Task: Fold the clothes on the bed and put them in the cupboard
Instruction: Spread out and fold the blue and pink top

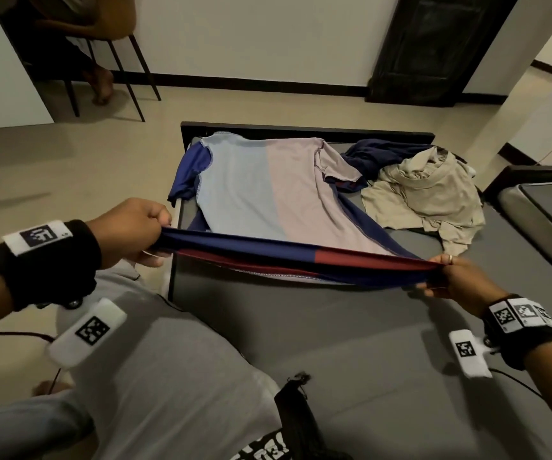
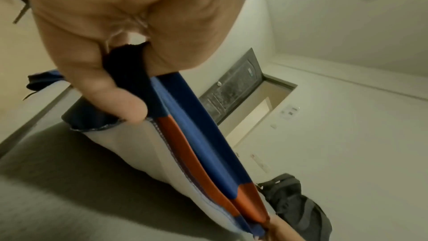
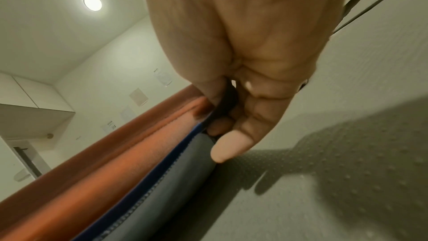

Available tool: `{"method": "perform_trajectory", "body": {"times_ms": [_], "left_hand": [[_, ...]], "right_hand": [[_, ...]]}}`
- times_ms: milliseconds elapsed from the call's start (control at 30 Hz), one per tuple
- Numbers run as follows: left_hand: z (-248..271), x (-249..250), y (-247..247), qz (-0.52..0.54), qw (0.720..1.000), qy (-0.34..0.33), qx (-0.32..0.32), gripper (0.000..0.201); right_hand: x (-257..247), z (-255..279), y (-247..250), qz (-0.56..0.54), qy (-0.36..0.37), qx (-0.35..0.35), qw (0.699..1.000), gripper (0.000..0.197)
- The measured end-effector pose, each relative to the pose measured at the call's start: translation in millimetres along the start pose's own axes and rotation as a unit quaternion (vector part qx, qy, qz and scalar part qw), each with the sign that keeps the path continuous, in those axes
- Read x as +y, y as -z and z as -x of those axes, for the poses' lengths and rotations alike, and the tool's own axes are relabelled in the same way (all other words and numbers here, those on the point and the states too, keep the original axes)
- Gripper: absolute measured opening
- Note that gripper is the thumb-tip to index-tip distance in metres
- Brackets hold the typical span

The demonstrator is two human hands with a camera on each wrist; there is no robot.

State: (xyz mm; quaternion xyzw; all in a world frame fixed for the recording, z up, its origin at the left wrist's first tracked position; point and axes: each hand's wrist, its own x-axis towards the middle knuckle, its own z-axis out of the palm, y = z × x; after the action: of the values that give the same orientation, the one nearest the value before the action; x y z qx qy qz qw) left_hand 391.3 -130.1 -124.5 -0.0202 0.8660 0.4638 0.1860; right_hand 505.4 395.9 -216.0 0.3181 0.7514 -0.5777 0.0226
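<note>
Dim, warm indoor light in the head view; soft and slightly grainy; strong wide-angle bending at the edges, with the bed [image 1: 384,343] frame and walls curved; dark corners near the chair [image 1: 101,38]. In the right wrist view, one round ceiling lamp [image 3: 92,2] glowing with a pale halo; clear hand shadow thrown on the bed sheet; right hand [image 3: 243,52] very close, soft and out of focus. In the left wrist view, small glare from a lamp at the top edge; left hand [image 2: 120,25] blurred and oversized; door [image 2: 231,87] tilted and stretched; broad shadow under the shirt [image 2: 203,144].
</note>
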Motion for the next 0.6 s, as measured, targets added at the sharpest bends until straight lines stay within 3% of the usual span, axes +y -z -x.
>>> {"method": "perform_trajectory", "body": {"times_ms": [67, 133, 200, 267, 367, 467, 533, 600], "left_hand": [[-4, -2, 5, -0.029, 0.999, -0.016, 0.010, 0.035], [-8, -8, 10, -0.180, 0.981, -0.068, 0.012, 0.029], [-5, -12, 10, -0.358, 0.927, -0.115, -0.015, 0.031], [3, -17, 6, -0.456, 0.877, -0.134, -0.069, 0.031], [10, -29, -1, -0.530, 0.822, -0.151, -0.147, 0.028], [11, -38, -11, -0.606, 0.762, -0.172, -0.153, 0.036], [14, -31, -20, -0.622, 0.737, -0.189, -0.184, 0.046], [17, -20, -28, -0.625, 0.721, -0.194, -0.230, 0.042]], "right_hand": [[0, 0, -2, 0.013, 0.005, 0.001, 1.000, 0.035], [0, -1, 0, 0.055, 0.014, 0.002, 0.998, 0.033], [1, -2, 5, 0.122, 0.026, 0.000, 0.992, 0.032], [4, -5, 13, 0.197, 0.043, -0.002, 0.980, 0.032], [9, -8, 20, 0.297, 0.066, -0.007, 0.953, 0.031], [13, -6, 13, 0.377, 0.094, -0.026, 0.921, 0.032], [15, -1, 2, 0.422, 0.116, -0.045, 0.898, 0.030], [19, 1, -5, 0.462, 0.141, -0.050, 0.874, 0.026]]}}
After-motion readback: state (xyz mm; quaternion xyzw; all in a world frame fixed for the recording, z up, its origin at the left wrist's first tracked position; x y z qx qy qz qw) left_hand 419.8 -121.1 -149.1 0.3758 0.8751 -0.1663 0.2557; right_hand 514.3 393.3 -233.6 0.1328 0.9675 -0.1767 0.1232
